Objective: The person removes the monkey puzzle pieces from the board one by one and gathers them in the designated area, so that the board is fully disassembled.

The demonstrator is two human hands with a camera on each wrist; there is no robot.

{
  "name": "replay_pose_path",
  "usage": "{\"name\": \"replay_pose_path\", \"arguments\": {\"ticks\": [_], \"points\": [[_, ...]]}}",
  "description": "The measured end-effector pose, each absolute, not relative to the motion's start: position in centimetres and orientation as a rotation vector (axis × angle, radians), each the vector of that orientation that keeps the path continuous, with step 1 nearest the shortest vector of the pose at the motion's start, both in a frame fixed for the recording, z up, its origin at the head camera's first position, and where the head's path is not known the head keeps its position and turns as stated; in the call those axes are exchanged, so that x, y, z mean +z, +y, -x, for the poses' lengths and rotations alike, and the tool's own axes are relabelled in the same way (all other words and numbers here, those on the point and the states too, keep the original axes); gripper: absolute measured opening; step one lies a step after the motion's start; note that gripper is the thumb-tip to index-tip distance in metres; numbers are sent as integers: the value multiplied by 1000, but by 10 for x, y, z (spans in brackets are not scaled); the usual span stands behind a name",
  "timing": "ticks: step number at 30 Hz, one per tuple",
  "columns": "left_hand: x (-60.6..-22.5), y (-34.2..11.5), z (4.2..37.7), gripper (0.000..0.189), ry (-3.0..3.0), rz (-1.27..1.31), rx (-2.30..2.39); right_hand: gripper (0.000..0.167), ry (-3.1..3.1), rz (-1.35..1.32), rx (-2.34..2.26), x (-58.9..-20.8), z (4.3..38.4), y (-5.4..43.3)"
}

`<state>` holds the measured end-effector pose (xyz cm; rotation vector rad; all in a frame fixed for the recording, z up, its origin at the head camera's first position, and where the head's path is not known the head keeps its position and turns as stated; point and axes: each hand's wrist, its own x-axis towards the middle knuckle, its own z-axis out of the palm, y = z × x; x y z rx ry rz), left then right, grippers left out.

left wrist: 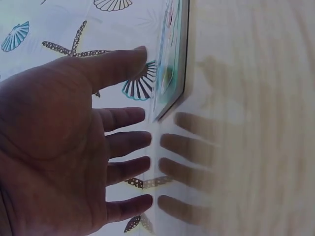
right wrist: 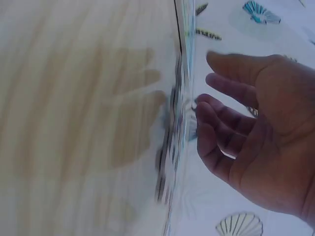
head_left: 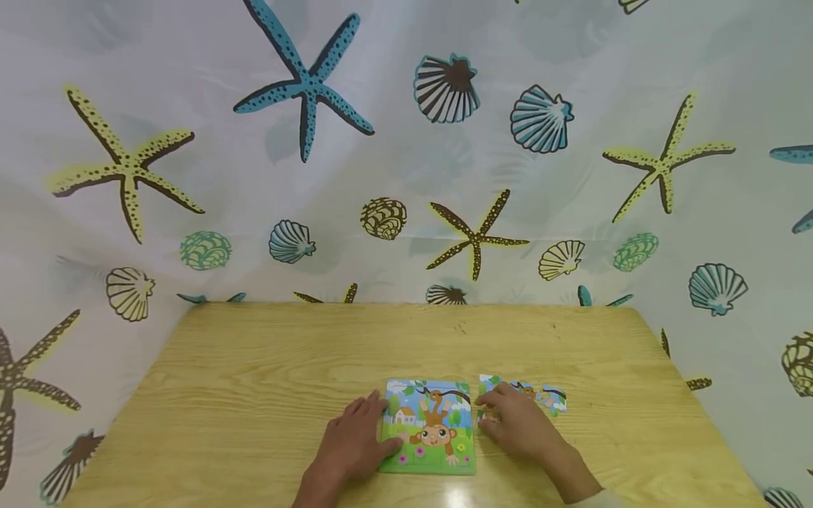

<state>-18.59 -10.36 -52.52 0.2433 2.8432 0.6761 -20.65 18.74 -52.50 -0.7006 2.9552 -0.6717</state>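
Note:
A square picture puzzle [head_left: 435, 416] of a monkey hanging by its tail lies flat on the table. My left hand [head_left: 352, 441] is at its left edge, the thumb over the lower left border. In the left wrist view that hand [left wrist: 54, 147] has straight, spread fingers, beside the puzzle's edge [left wrist: 171, 73]. Right of the puzzle lie several loose puzzle pieces [head_left: 555, 399], partly hidden under my right hand [head_left: 524, 427]. The right wrist view shows the right hand [right wrist: 275, 118] with loosely bent fingers just over the pieces [right wrist: 170, 142], nothing held between thumb and fingers.
The wooden table [head_left: 267, 367] runs back to a white curtain [head_left: 356, 261] printed with starfish and shells. The same cloth hangs at the left and right sides of the table.

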Motion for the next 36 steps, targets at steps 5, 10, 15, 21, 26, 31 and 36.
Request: {"name": "replay_pose_path", "arguments": {"ticks": [5, 10, 15, 21, 26, 31, 36], "points": [[-525, -95, 181, 78, 2874, -345, 632, 50, 2833, 854, -616, -524, 206, 158], [-522, -89, 180, 83, 2842, -357, 544, 52, 2864, 888, -551, -520, 206, 142], [-523, -89, 182, 84, 2823, -327, 516, 55, 2800, 786, -622, -519, 209, 135], [-525, -90, 182, 84, 2830, -333, 530, 51, 2740, 694, -705, -519, 211, 133], [-522, -89, 181, 84, 2845, -344, 535, 38, 2806, 724, -707, -522, 211, 135], [-523, -90, 181, 83, 2837, -332, 564, 27, 2833, 760, -765, -524, 211, 137], [-523, -89, 181, 83, 2820, -331, 576, 15, 2797, 723, -867, -522, 208, 138]]}}
